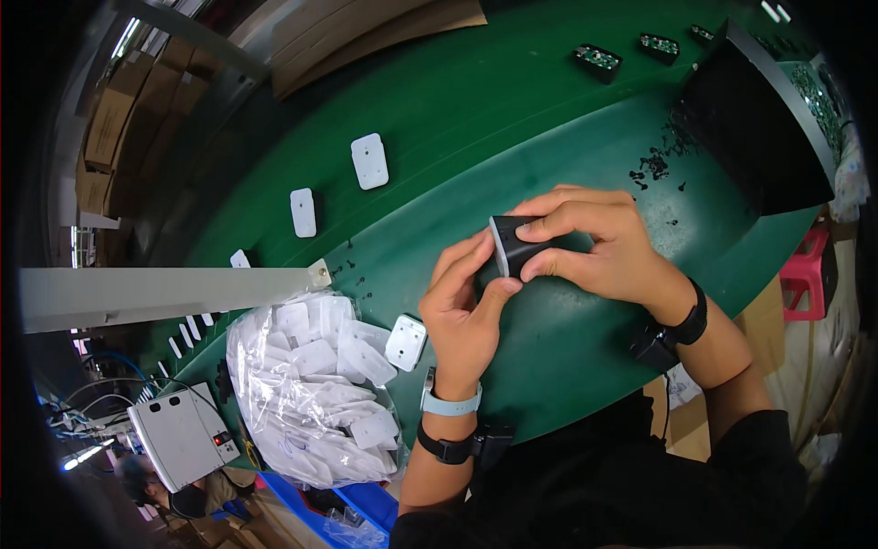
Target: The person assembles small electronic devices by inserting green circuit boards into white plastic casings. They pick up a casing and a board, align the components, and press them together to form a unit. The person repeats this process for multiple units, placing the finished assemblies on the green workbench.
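Above the middle of the green worktable I hold a small black plastic case with a light grey-white cover (pixel 499 247) on its left side. My right hand (pixel 604 242) grips the black body (pixel 523 240) between thumb and fingers. From the left, my left hand (pixel 462 316) presses thumb and fingers against the pale cover's edge. What lies inside the case is hidden. Beside my left wrist rests a loose white cover (pixel 405 342) with small holes. A clear plastic bag (pixel 315 389) full of similar white covers lies further left.
Small black parts (pixel 654 165) lie scattered near a large black bin (pixel 754 119) on the right. Along the green belt (pixel 430 137) sit white-covered cases (pixel 369 162) and open cases with circuit boards (pixel 598 61). A metal bar (pixel 174 295) juts in from the left. A pink stool (pixel 805 274) stands at right.
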Available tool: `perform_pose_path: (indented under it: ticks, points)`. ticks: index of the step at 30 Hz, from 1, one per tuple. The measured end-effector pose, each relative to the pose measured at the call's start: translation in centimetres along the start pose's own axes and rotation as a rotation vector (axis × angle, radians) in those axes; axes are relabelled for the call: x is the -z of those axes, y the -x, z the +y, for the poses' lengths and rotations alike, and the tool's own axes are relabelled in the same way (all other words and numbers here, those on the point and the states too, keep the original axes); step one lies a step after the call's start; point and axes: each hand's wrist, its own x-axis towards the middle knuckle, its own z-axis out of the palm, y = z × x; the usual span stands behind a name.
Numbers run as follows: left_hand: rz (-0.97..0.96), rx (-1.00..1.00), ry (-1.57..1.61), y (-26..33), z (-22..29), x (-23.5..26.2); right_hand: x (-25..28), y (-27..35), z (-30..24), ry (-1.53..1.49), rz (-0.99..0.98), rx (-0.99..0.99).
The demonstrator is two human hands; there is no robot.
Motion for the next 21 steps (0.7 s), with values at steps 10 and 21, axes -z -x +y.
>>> perform_pose_path:
  ticks: [10, 21]
  points:
    - [0.184, -0.259, -0.558, 0.0, 0.4, -1.1, -2.1, 0.2, -0.5, -0.381, 0.024, -0.341]
    - [0.083, 0.073, 0.044, 0.3, 1.5, -0.1, -1.2, 0.4, 0.5, -0.501, -0.032, -0.106]
